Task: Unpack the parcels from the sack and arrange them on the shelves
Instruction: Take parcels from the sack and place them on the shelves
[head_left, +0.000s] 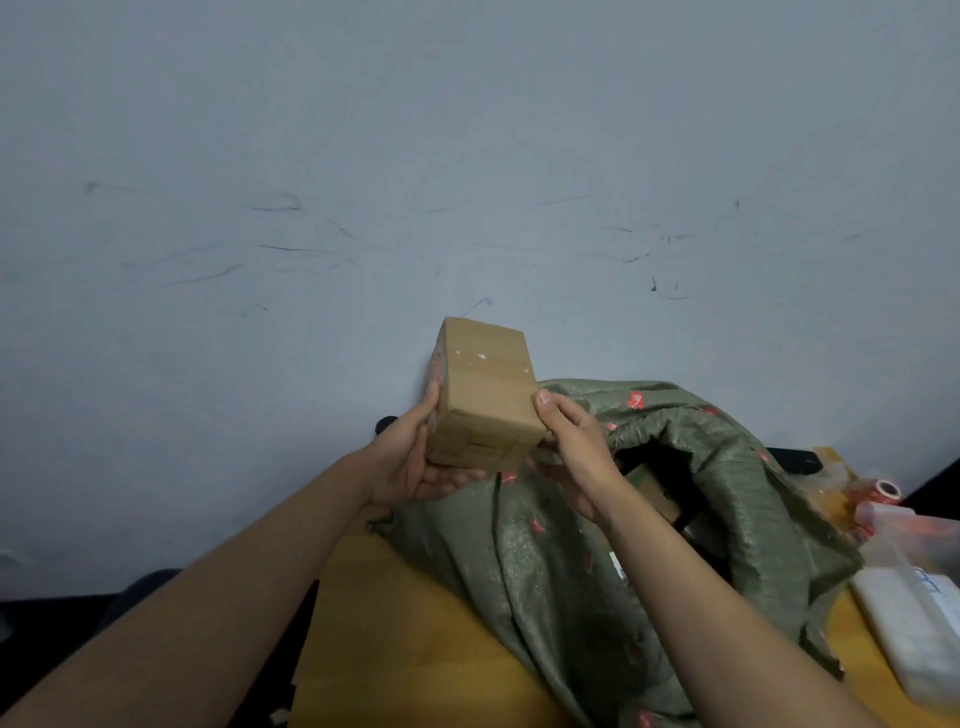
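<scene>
Tabletop (395, 639), yellow — green woven sack (561, 571) slumped across it, mouth open toward the far right corner. Above the sack's left side: brown cardboard parcel (483, 400), gripped between left hand (410, 462) and right hand (571, 452), fingers curled round its lower end. Behind — scuffed grey wall (467, 156).

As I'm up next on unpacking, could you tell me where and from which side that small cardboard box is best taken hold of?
Grip the cardboard box low on its two opposite side faces, coming from left and right, as the left hand and right hand do now. It stands tall and narrow with flat walls, so a low two-sided hold probably steadies it.
</scene>
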